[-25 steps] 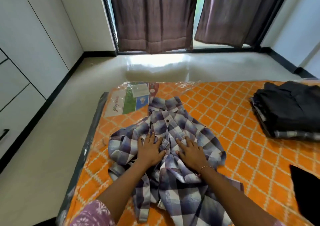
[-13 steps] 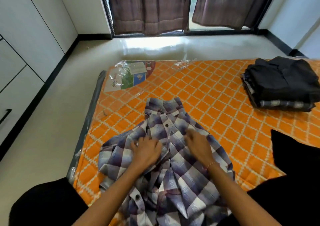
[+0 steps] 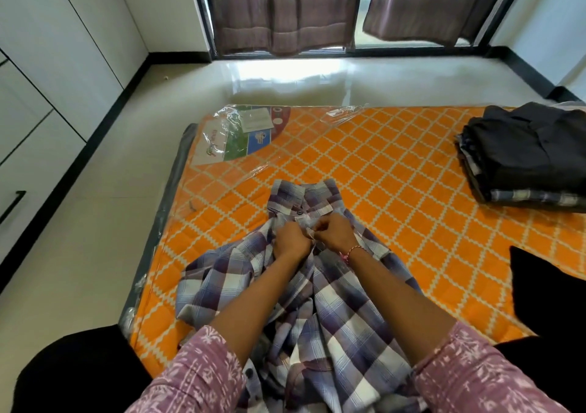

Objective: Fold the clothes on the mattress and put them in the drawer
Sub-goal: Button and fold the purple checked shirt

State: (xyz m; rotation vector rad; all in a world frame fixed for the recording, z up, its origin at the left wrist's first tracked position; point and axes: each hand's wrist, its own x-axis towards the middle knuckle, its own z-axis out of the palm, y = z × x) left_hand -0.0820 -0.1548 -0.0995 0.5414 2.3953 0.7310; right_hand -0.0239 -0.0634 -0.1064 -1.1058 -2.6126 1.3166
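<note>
A blue, purple and white plaid shirt (image 3: 320, 311) lies front up on the orange patterned mattress (image 3: 396, 178), its collar pointing away from me. My left hand (image 3: 290, 239) and my right hand (image 3: 336, 233) meet just below the collar, and each pinches an edge of the shirt's button placket between fingers and thumb. At the mattress's far right sits a stack of folded clothes (image 3: 526, 155), dark garments on top and a plaid one at the bottom. White drawer fronts with a black handle (image 3: 12, 205) line the left wall.
A black garment (image 3: 551, 289) lies on the mattress at the right edge. The mattress sits on a pale tiled floor (image 3: 79, 254), still in clear plastic with a label (image 3: 241, 133) at its far left corner. Curtains (image 3: 285, 9) hang over the window ahead.
My hands went from pressing flat on the shirt's chest to coming together under the collar and pinching the placket. The view has tilted down and pulled back.
</note>
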